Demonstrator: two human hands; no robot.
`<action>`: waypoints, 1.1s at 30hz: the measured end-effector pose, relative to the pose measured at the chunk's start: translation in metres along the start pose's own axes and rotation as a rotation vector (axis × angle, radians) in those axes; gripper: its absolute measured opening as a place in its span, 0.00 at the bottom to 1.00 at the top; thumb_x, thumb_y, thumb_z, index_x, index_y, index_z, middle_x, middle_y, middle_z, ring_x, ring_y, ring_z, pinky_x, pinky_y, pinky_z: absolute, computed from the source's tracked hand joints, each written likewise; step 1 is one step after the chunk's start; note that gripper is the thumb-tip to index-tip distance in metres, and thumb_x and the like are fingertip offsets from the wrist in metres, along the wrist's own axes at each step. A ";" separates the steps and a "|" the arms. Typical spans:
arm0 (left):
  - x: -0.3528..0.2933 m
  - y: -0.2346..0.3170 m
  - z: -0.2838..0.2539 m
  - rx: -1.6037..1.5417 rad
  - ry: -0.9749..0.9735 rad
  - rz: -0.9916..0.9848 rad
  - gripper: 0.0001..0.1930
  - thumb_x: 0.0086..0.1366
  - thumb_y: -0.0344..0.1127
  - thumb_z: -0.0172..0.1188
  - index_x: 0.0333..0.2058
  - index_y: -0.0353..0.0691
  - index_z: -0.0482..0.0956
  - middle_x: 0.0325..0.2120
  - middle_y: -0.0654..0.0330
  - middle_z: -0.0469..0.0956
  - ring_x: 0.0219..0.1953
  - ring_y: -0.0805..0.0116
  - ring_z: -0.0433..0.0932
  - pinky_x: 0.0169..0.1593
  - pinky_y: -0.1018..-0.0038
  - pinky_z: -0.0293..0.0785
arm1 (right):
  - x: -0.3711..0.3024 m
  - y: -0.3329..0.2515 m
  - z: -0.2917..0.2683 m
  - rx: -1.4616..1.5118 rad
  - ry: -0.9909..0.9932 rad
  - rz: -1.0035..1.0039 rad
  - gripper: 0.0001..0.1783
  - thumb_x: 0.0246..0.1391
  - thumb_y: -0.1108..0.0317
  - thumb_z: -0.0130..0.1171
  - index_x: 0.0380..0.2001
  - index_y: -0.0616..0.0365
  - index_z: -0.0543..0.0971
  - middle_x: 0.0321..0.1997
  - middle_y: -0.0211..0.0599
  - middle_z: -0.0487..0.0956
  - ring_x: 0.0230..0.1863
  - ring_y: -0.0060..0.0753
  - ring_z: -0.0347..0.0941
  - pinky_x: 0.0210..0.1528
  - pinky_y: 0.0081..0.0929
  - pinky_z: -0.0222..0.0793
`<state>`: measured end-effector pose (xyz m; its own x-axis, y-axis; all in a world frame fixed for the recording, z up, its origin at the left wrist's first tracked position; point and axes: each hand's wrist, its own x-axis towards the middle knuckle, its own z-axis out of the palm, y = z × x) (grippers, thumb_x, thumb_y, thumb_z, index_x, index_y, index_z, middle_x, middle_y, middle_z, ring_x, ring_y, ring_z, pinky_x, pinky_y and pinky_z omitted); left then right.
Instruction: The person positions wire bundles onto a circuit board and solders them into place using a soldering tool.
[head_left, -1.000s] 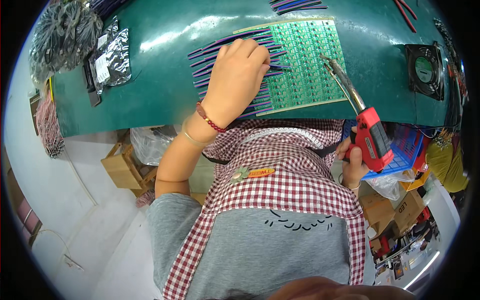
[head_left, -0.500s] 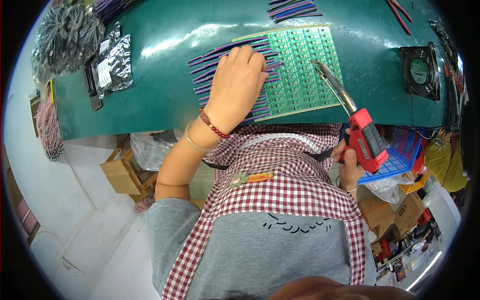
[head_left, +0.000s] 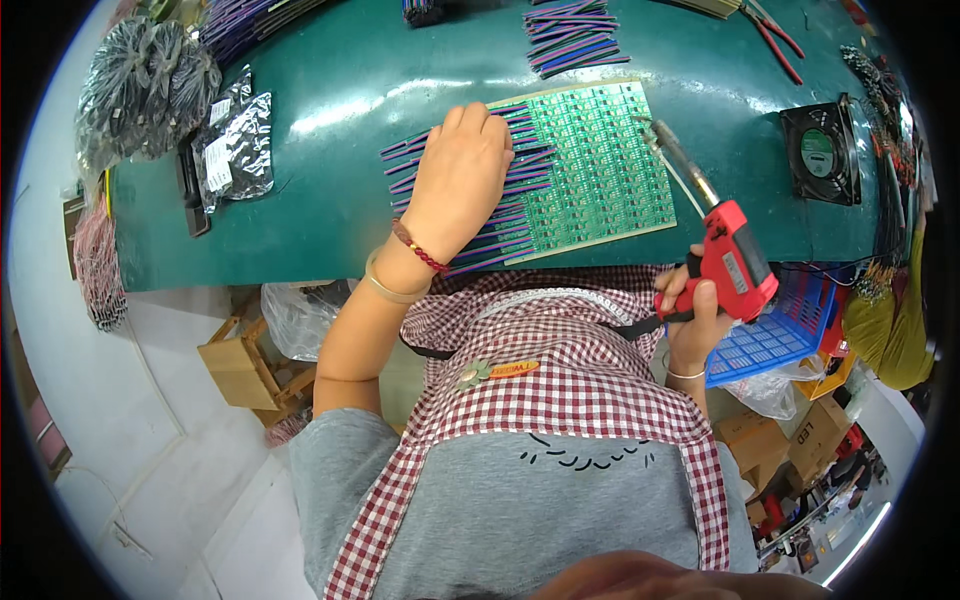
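Observation:
A green panel of small circuit boards [head_left: 590, 170] lies on the bench, with short multicoloured ribbon wires [head_left: 405, 150] lined up along its left side. Over these wires my left hand [head_left: 462, 175] is closed, palm down with fingers curled. Its fingertips are hidden, so whatever they pinch does not show. My right hand [head_left: 695, 318] is wrapped round the grip of a red soldering gun [head_left: 738, 262] near the bench's front edge. The gun's metal barrel slants up and left, its tip by the panel's right edge.
Loose ribbon wires [head_left: 570, 40] lie beyond the panel. Red-handled pliers [head_left: 775, 40] rest at the far right, above a black fan [head_left: 820, 150]. Bagged black cables [head_left: 140, 90] and silver packets [head_left: 240, 150] occupy the left. A blue basket [head_left: 765, 345] stands below the bench's right side.
The view has shifted, showing more of the bench's far side. Relative to the panel, my left hand has drawn back slightly left, and the soldering gun's tip has moved toward the right edge.

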<state>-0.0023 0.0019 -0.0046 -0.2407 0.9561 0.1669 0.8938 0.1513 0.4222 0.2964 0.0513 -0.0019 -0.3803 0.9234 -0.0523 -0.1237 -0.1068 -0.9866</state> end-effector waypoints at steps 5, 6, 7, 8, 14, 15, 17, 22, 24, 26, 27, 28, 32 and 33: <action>0.001 0.000 0.007 -0.045 0.016 0.063 0.06 0.58 0.26 0.60 0.32 0.38 0.71 0.33 0.54 0.71 0.40 0.51 0.71 0.43 0.60 0.67 | 0.040 -0.007 0.017 0.133 0.072 -0.085 0.22 0.66 0.58 0.50 0.52 0.68 0.67 0.24 0.37 0.73 0.20 0.25 0.69 0.70 0.48 0.57; 0.004 0.005 0.008 -0.041 0.016 0.056 0.06 0.58 0.26 0.59 0.33 0.38 0.71 0.33 0.53 0.71 0.40 0.51 0.71 0.43 0.59 0.67 | 0.046 -0.006 0.015 0.206 0.084 -0.072 0.22 0.65 0.59 0.51 0.52 0.67 0.67 0.24 0.38 0.74 0.20 0.26 0.70 0.69 0.46 0.59; 0.004 0.006 0.007 -0.026 0.021 0.042 0.06 0.59 0.26 0.58 0.33 0.38 0.70 0.33 0.53 0.71 0.41 0.50 0.71 0.44 0.59 0.66 | 0.052 -0.002 0.016 0.287 0.084 -0.059 0.22 0.64 0.60 0.52 0.52 0.67 0.67 0.25 0.38 0.74 0.20 0.27 0.71 0.68 0.44 0.61; 0.003 0.008 0.004 -0.077 0.017 0.029 0.05 0.60 0.26 0.56 0.34 0.38 0.70 0.33 0.53 0.71 0.41 0.49 0.70 0.45 0.58 0.66 | 0.054 0.000 0.017 0.335 0.076 -0.040 0.20 0.64 0.61 0.52 0.51 0.67 0.68 0.25 0.39 0.75 0.20 0.29 0.72 0.68 0.43 0.61; -0.002 0.016 0.010 -0.020 0.037 0.077 0.04 0.63 0.27 0.55 0.36 0.37 0.72 0.33 0.50 0.70 0.39 0.48 0.71 0.41 0.58 0.66 | 0.045 0.013 0.018 0.352 0.150 0.033 0.19 0.61 0.64 0.55 0.50 0.65 0.71 0.26 0.39 0.77 0.21 0.29 0.74 0.45 0.30 0.75; -0.002 0.017 0.017 -0.017 0.053 0.096 0.04 0.62 0.27 0.57 0.35 0.37 0.72 0.33 0.50 0.71 0.38 0.48 0.71 0.40 0.57 0.67 | 0.045 0.014 0.017 0.390 0.170 0.080 0.18 0.61 0.64 0.55 0.49 0.65 0.71 0.26 0.38 0.77 0.21 0.29 0.74 0.37 0.27 0.76; -0.003 0.021 0.019 -0.037 0.057 0.100 0.04 0.59 0.26 0.58 0.32 0.36 0.72 0.30 0.50 0.71 0.35 0.48 0.72 0.38 0.57 0.68 | 0.043 0.017 0.009 0.380 0.143 0.048 0.17 0.61 0.64 0.56 0.48 0.65 0.72 0.26 0.38 0.77 0.22 0.29 0.75 0.28 0.25 0.73; 0.000 0.024 0.012 -0.072 0.052 0.102 0.04 0.58 0.25 0.58 0.31 0.35 0.73 0.28 0.49 0.75 0.34 0.47 0.74 0.38 0.57 0.70 | 0.042 0.016 0.012 0.462 0.163 0.000 0.16 0.60 0.65 0.56 0.46 0.66 0.74 0.25 0.38 0.78 0.21 0.28 0.74 0.28 0.24 0.72; -0.001 0.022 0.013 -0.063 0.052 0.096 0.04 0.59 0.26 0.58 0.32 0.35 0.73 0.28 0.51 0.75 0.34 0.49 0.74 0.38 0.57 0.69 | 0.043 0.014 0.013 0.474 0.173 0.008 0.16 0.60 0.64 0.56 0.46 0.66 0.74 0.25 0.38 0.78 0.21 0.28 0.74 0.27 0.24 0.72; -0.001 0.022 0.013 -0.093 0.039 0.040 0.04 0.60 0.27 0.59 0.32 0.36 0.73 0.28 0.52 0.76 0.35 0.50 0.75 0.39 0.58 0.69 | 0.043 0.012 0.010 0.472 0.164 0.101 0.17 0.60 0.64 0.57 0.48 0.63 0.72 0.25 0.39 0.77 0.20 0.28 0.73 0.49 0.30 0.74; 0.000 0.023 0.013 -0.091 0.039 0.055 0.04 0.60 0.27 0.59 0.32 0.36 0.73 0.28 0.52 0.76 0.35 0.50 0.75 0.39 0.58 0.69 | 0.044 0.015 0.011 0.477 0.173 0.090 0.17 0.60 0.64 0.57 0.48 0.63 0.72 0.25 0.39 0.77 0.20 0.28 0.73 0.49 0.30 0.74; 0.000 0.023 0.012 -0.135 0.027 0.042 0.04 0.59 0.27 0.59 0.32 0.37 0.73 0.28 0.52 0.76 0.35 0.50 0.75 0.39 0.58 0.69 | 0.045 0.019 0.012 0.475 0.180 0.048 0.17 0.60 0.64 0.57 0.47 0.65 0.73 0.25 0.38 0.78 0.20 0.27 0.73 0.37 0.27 0.72; 0.001 0.021 0.012 -0.213 0.020 0.025 0.06 0.58 0.25 0.60 0.34 0.36 0.74 0.29 0.51 0.76 0.36 0.50 0.75 0.40 0.59 0.70 | 0.046 0.018 0.014 0.464 0.190 -0.001 0.16 0.61 0.64 0.56 0.46 0.66 0.74 0.25 0.37 0.78 0.20 0.24 0.73 0.26 0.23 0.71; 0.002 0.021 0.013 -0.230 0.027 0.028 0.06 0.58 0.25 0.59 0.35 0.35 0.74 0.29 0.51 0.76 0.35 0.50 0.75 0.40 0.59 0.70 | 0.046 0.019 0.012 0.466 0.198 -0.005 0.16 0.61 0.64 0.56 0.46 0.66 0.74 0.25 0.37 0.78 0.20 0.24 0.73 0.26 0.23 0.71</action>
<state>0.0210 0.0103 -0.0066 -0.2302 0.9516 0.2037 0.7909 0.0609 0.6089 0.2653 0.0870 -0.0210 -0.2030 0.9717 -0.1211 -0.5383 -0.2140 -0.8151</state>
